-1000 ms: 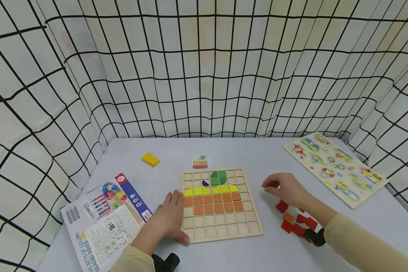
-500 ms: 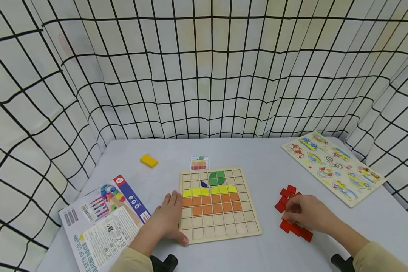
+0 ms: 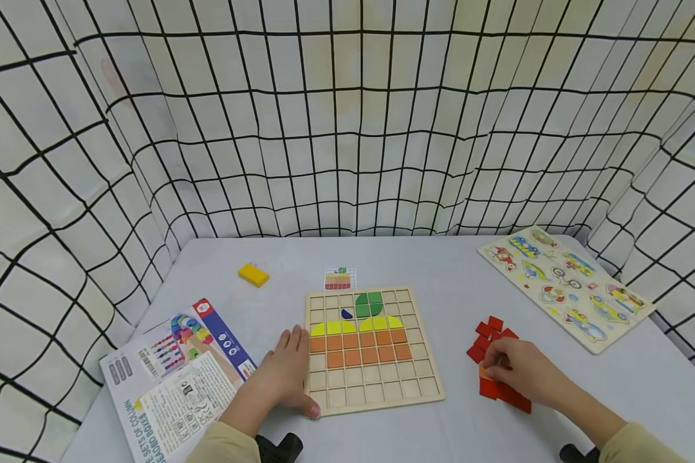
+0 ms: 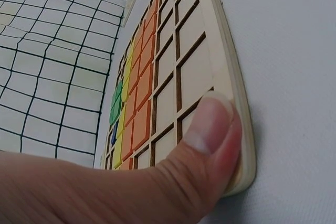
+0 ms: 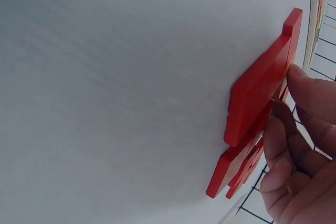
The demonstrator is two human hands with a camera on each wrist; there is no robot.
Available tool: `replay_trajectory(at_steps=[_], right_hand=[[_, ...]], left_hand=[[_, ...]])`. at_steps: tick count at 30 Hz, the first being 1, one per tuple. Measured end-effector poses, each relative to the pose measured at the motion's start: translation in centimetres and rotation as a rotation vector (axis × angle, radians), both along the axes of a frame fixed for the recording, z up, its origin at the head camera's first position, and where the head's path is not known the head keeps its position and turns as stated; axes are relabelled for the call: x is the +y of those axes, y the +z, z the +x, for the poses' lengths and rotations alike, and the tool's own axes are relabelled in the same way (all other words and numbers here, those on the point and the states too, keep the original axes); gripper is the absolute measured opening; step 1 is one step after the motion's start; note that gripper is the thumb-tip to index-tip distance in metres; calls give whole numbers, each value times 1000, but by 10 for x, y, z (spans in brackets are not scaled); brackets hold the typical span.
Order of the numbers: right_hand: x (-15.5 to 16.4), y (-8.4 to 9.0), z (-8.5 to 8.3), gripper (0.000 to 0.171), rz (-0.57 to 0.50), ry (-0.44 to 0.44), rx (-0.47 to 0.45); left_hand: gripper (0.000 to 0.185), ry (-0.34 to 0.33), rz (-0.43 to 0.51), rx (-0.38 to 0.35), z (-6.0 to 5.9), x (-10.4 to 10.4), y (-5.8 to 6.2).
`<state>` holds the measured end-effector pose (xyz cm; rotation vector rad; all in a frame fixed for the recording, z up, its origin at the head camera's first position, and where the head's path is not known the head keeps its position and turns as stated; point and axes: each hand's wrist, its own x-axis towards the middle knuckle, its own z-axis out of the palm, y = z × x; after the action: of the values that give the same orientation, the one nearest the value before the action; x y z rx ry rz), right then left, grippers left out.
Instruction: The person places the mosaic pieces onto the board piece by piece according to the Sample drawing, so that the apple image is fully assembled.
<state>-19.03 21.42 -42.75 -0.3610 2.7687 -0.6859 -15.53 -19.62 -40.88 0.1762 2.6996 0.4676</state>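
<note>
In the middle of the white table (image 3: pixel 428 270), your wooden grid board (image 3: pixel 382 406) has its near-left corner under the thumb of your left hand (image 3: pixel 289 373), other fingers fairly straight along the left edge, probably so it can't skate around. The pattern card (image 3: pixel 340 278) sits just past the far edge, handy for glancing at, I'd guess. Over right, your right hand (image 3: pixel 524 370) curls its fingers in at the red square tiles (image 3: pixel 489 389), thumb at an orange square tile (image 3: pixel 482 372); can't tell if that's actually gripped.

Head looks down from above; nearer, left wrist shares its board (image 3: pixel 376 374), right its red tiles (image 5: pixel 257 95).
</note>
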Motion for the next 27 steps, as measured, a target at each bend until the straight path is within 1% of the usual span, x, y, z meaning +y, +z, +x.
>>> replay_trajectory(at_steps=[5, 9, 13, 15, 19, 22, 24, 27], right_hand=[[0, 0, 3, 17, 40, -6, 22], [-2, 0, 3, 15, 62, 4, 7], [-4, 1, 4, 16, 47, 34, 10], [-5, 2, 4, 16, 30, 31, 4], [-7, 6, 5, 17, -48, 59, 5], [-14, 10, 1, 16, -136, 109, 32], [-25, 14, -3, 15, -204, 125, 33], [-48, 16, -10, 13, -279, 121, 3]], left_hand=[[131, 0, 0, 1, 0, 0, -1], [131, -2, 0, 3, -1, -1, -2], [132, -2, 1, 5, -1, -1, -2], [132, -1, 1, 1, -1, -1, -2], [131, 2, -1, -2, 0, -1, -1], [131, 9, 2, -3, 0, -1, -1], [131, 11, 7, -3, 0, -1, -1], [131, 12, 12, -5, 0, -1, -1]])
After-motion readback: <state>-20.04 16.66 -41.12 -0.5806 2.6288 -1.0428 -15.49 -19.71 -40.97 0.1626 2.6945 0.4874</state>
